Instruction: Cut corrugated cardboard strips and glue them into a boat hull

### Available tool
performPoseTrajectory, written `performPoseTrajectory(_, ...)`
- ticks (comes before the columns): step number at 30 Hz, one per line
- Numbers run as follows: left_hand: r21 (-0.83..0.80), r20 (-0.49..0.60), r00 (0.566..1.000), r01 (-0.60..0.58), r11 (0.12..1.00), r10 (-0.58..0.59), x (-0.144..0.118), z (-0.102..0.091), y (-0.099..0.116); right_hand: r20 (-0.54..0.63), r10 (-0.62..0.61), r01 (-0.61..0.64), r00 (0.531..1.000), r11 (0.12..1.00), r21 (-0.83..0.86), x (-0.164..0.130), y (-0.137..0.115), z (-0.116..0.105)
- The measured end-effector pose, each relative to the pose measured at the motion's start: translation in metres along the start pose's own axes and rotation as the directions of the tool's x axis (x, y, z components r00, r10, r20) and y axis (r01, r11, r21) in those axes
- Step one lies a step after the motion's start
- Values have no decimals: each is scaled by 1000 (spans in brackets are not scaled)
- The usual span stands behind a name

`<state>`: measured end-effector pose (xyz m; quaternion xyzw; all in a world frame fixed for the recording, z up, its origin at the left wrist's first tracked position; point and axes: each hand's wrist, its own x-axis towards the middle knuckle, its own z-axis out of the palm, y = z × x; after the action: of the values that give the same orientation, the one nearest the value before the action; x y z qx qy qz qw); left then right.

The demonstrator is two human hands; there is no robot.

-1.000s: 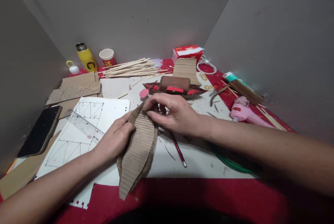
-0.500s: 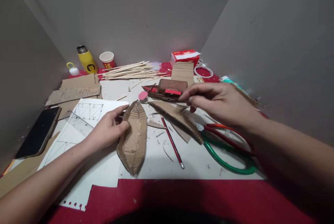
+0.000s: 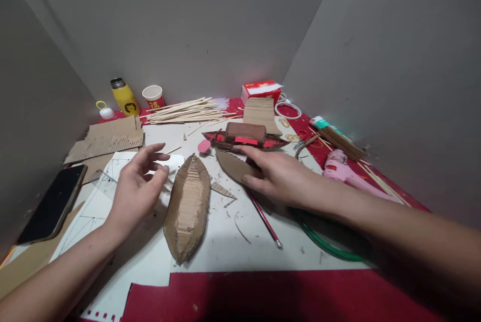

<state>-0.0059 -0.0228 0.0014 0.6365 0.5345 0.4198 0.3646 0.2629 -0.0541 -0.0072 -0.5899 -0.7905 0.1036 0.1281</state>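
Head view: a cardboard boat hull [image 3: 188,208] is seen lying on the white sheet [image 3: 263,232], untouched by either hand. The left hand [image 3: 137,189] hovers just beside its left wall, fingers spread wide, nothing held. The right hand [image 3: 280,178] is laid flat, palm down, on a pointed cardboard strip [image 3: 231,166] just right of the hull; the fingers are extended, and a grip cannot be confirmed. A small cardboard offcut [image 3: 222,190] lies between hull and strip.

Step judged: a hull-assembly stage, with the side piece being taken up for fitting. For the next move, the strip would need to be pinched at its edge and lined up with the hull rim, with the hull steadied by the free hand.

Surface: a red tablecloth [image 3: 263,297] is covered by white sheets; a red pencil [image 3: 265,219] and a green hoop [image 3: 326,247] lie near the right forearm. A finished model boat [image 3: 246,136] stands behind the strip. Further back, a pile of wooden sticks [image 3: 188,109], a paper cup [image 3: 153,95], a yellow bottle [image 3: 124,96] and a red box [image 3: 261,91] are noted. A pink glue gun [image 3: 343,169] lies at right, and a phone [image 3: 52,202], a drawing with a clear ruler [image 3: 103,177] and corrugated cardboard sheets [image 3: 107,136] at left.

Room: plain grey walls enclose the table on three sides.
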Motion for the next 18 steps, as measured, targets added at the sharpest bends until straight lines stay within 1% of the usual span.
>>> performPoseTrajectory(1,-56,-45,999,-2,998,-1,-5,-1,7,-78,0,5,997,997,71,-5,0,-6)
performPoseTrajectory(2,-109,-35,999,27,994,-31,-12,-1,15,-172,-9,32,985,990,135,-10,-1,-12)
performPoseTrajectory(3,-164,29,996,83,983,-79,-20,0,22,-274,-28,79,961,981,178,-16,-5,-17)
performPoseTrajectory(4,-212,151,977,183,960,-153,-29,2,29,-364,-55,129,930,975,184,-21,-11,-20)
performPoseTrajectory(5,-246,291,931,294,924,-219,-39,5,34,-412,-100,180,905,971,159,-26,-19,-20)
performPoseTrajectory(6,-275,412,874,387,880,-256,-48,9,38,-419,-163,231,893,966,118,-29,-29,-18)
performPoseTrajectory(7,-298,499,824,454,840,-268,-57,13,40,-378,-234,279,896,958,68,-31,-40,-14)
performPoseTrajectory(8,-322,543,793,502,803,-278,-64,17,40,-293,-311,334,904,942,32,-31,-51,-8)
performPoseTrajectory(9,-337,534,784,541,771,-316,-69,22,39,-210,-368,379,906,925,11,-30,-62,-3)
performPoseTrajectory(10,-349,495,787,569,745,-369,-72,25,37,-163,-430,437,888,900,8,-29,-71,2)
performPoseTrajectory(12,-359,364,788,610,706,-496,-70,30,32,-66,-506,509,860,859,54,-27,-82,5)
performPoseTrajectory(13,-363,318,784,621,695,-533,-66,30,29,-33,-534,535,845,839,99,-28,-82,3)
performPoseTrajectory(14,-368,312,784,620,693,-536,-61,30,27,-28,-549,547,835,825,144,-30,-79,0)
performPoseTrajectory(15,-372,332,795,605,704,-508,-55,29,25,-36,-550,547,834,817,180,-34,-71,-5)
performPoseTrajectory(16,-370,357,811,578,727,-462,-48,27,23,-86,-528,534,845,823,192,-40,-60,-10)
performPoseTrajectory(17,-366,374,835,532,764,-403,-42,25,21,-194,-464,494,864,856,152,-47,-46,-15)
performPoseTrajectory(18,-364,372,864,472,803,-339,-37,22,20,-212,-367,390,906,917,79,-56,-30,-18)
